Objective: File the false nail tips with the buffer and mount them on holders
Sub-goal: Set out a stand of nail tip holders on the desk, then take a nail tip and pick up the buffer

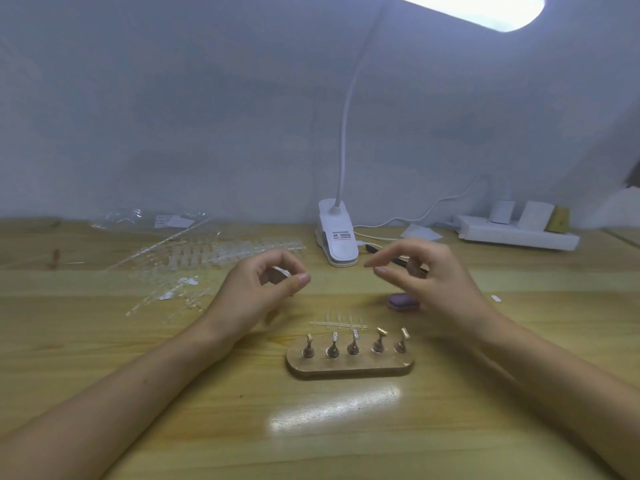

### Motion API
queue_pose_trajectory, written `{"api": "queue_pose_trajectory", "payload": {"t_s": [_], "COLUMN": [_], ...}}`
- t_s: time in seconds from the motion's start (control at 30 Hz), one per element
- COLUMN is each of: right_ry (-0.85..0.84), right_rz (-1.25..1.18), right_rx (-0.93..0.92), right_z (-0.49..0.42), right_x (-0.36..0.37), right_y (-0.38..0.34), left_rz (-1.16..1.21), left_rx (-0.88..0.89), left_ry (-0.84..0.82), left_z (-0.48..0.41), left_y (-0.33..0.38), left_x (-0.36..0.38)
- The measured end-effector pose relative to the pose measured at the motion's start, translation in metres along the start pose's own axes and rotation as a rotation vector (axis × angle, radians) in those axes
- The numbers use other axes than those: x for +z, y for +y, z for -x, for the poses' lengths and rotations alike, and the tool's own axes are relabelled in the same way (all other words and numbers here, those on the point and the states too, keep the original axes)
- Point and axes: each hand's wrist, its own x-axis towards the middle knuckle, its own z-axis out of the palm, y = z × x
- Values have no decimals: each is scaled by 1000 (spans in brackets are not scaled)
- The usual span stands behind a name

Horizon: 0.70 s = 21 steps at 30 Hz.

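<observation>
**Student:** What do the hands show?

**Tutor:** The left hand point(266, 282) is curled, thumb and forefinger pinching a small pale piece point(281, 271); it is too blurred to tell whether this is a nail tip. The right hand point(427, 277) is loose and holds nothing; its forefinger and thumb reach toward nine o'clock with a narrow gap between them, and the other fingers are gently bent.

**Student:** And their pose?

**Tutor:** Both hands hover above the table point(173, 393), palms turned inward and facing one another, well apart; the bare forearms enter from seven and five o'clock.

**Student:** Where do the task's things lie, reckoned from the wooden stand point(349, 369)?

**Tutor:** The stand lies between the forearms and carries five holders point(353, 342) in a row, tilted, none visibly bearing a tip; a clear runner strip point(337, 323) lies just beside it at twelve o'clock. The purple buffer point(401, 302) rests on the table at one o'clock, under the right hand. Racks of clear nail tips point(225, 254) are spread at ten o'clock, beyond the left hand, with plastic bags point(145, 218) behind them.

**Student:** Farther out?

**Tutor:** A white clip lamp point(337, 237) stands at twelve o'clock, its lit head overhead; a black pen-like tool point(398, 260) lies partly hidden behind the right hand; a power strip point(516, 234) sits against the wall at two o'clock.
</observation>
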Motion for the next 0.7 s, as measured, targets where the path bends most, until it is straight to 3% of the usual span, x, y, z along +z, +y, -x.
{"api": "queue_pose_trajectory", "payload": {"t_s": [0.07, 0.13, 0.23, 0.43, 0.7], "right_ry": [-113, -346, -545, -473, -335], "right_rz": [191, 416, 477, 372, 117], "right_rx": [8, 57, 148, 127, 66], "right_z": [-8, -13, -13, -16, -13], "right_x": [-15, -27, -39, -45, -18], "right_y": [1, 7, 13, 16, 14], "left_rz": [8, -15, -164, -377, -703], "left_rx": [-6, 11, 119, 261, 293], "left_ry": [-16, -72, -232, -370, -147], "left_z": [0, 0, -1, -2, -6], "left_y": [-1, -1, -2, -4, -6], "left_x": [0, 0, -2, 0, 14]}}
